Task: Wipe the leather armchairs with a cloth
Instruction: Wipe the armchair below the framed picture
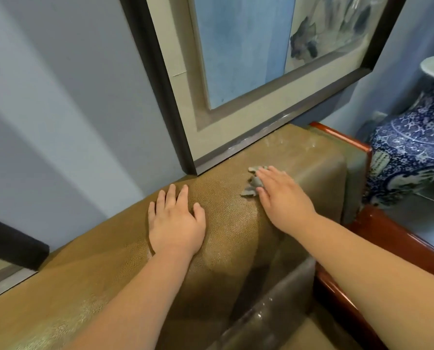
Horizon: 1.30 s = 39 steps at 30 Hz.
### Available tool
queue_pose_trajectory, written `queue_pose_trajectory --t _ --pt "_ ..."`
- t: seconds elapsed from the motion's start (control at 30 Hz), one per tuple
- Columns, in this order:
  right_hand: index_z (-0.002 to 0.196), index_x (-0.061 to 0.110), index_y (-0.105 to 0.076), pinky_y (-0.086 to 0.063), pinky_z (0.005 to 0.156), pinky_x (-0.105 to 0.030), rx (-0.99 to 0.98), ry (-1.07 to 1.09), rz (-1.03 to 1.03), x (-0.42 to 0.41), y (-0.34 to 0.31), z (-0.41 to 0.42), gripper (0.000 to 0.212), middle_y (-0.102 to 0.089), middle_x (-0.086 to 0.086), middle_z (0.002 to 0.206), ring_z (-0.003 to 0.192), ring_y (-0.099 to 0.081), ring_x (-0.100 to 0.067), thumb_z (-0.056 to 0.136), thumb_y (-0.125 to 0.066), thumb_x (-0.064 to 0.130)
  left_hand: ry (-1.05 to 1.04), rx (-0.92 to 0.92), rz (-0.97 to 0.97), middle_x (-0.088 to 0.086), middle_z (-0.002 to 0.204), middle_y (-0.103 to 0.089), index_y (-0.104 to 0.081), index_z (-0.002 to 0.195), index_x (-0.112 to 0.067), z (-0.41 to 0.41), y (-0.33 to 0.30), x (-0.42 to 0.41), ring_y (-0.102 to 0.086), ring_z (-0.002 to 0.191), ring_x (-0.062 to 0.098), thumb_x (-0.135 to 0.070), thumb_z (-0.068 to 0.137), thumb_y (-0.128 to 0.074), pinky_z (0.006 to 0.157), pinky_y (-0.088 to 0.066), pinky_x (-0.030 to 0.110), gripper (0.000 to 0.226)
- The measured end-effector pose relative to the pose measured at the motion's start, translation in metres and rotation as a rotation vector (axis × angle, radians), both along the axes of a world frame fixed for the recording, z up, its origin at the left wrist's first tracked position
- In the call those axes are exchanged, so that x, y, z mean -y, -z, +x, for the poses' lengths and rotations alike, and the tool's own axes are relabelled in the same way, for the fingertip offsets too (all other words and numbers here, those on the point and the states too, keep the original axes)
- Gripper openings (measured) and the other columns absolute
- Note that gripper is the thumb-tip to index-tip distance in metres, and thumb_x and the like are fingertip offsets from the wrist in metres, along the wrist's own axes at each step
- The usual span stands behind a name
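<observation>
Nearest, the left hand (176,223) lies flat w/ straight fingers on the armchair (226,223) back top, holding nothing, at approx. 7 o'clock from the cloth (252,184). The right hand (281,195) is flat too and presses the cloth on the leather; the cloth shows at the fingertips, at 10 o'clock. The back's long axis runs 8 to 2 o'clock, so I judge the next wipe goes along it. Behind: picture (236,72), vase (413,147) at 3 o'clock.

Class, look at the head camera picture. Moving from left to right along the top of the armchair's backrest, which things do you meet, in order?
Left hand resting flat on the leather armchair → grey cloth → right hand pressing on the cloth → red wooden trim → blue-and-white vase.
</observation>
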State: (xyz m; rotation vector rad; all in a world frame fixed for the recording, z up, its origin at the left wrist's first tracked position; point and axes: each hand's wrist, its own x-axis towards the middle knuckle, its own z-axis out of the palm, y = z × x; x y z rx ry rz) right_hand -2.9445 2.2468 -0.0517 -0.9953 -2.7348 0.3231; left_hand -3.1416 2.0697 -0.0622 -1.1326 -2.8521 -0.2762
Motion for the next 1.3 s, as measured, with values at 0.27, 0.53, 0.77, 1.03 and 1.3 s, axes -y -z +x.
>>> queue_pose_trajectory --t 0.27,0.53,0.77,1.03,1.3 --pt "0.148 0.018 -0.047 -0.031 0.123 -0.042 -0.008 -0.344 0.008 0.050 -0.011 -0.065 0.053 -0.048 -0.001 0.155 0.145 -0.042 -0.020 0.105 -0.029 0.043 0.022 -0.025 -0.026 -0.002 0.174 -0.026 -0.030 0.165 -0.033 -0.006 0.002 -0.011 -0.017 0.162 0.021 -0.061 0.094 -0.016 0.132 -0.012 0.047 0.077" --pt "0.141 0.014 -0.049 -0.035 0.121 -0.046 0.117 0.134 -0.053 -0.050 -0.029 -0.063 0.040 -0.048 -0.007 0.148 0.142 -0.042 -0.027 0.109 -0.037 0.037 0.049 -0.037 -0.015 -0.006 0.172 -0.030 -0.032 0.164 -0.034 -0.010 0.006 -0.016 -0.018 0.161 0.018 -0.060 0.094 -0.018 0.133 -0.008 0.045 0.076" --pt "0.157 0.017 -0.034 -0.016 0.130 -0.043 0.102 -0.262 -0.080 -0.024 -0.022 -0.072 0.052 -0.034 -0.001 0.165 0.156 -0.025 -0.022 0.110 -0.036 0.037 0.094 -0.047 -0.010 -0.004 0.168 -0.038 -0.036 0.164 -0.031 -0.014 0.003 -0.023 -0.026 0.158 0.017 -0.057 0.095 -0.021 0.132 -0.011 0.043 0.075" --pt "0.145 0.015 -0.045 -0.025 0.126 -0.042 0.093 -0.070 -0.044 -0.041 -0.023 -0.078 0.043 -0.043 -0.004 0.155 0.148 -0.036 -0.023 0.109 -0.035 0.035 0.093 -0.040 0.010 -0.003 0.166 -0.042 -0.041 0.161 -0.030 -0.014 0.004 -0.024 -0.031 0.156 0.018 -0.057 0.094 -0.025 0.132 -0.012 0.043 0.074" --pt "0.131 0.020 -0.052 -0.035 0.119 -0.047 0.084 0.063 -0.063 -0.135 -0.030 -0.025 0.032 -0.053 -0.005 0.136 0.133 -0.048 -0.027 0.109 -0.036 0.037 0.087 -0.060 0.014 0.000 0.161 -0.049 -0.047 0.158 -0.028 -0.016 0.008 -0.024 -0.038 0.152 0.020 -0.055 0.095 -0.026 0.131 -0.017 0.045 0.072"
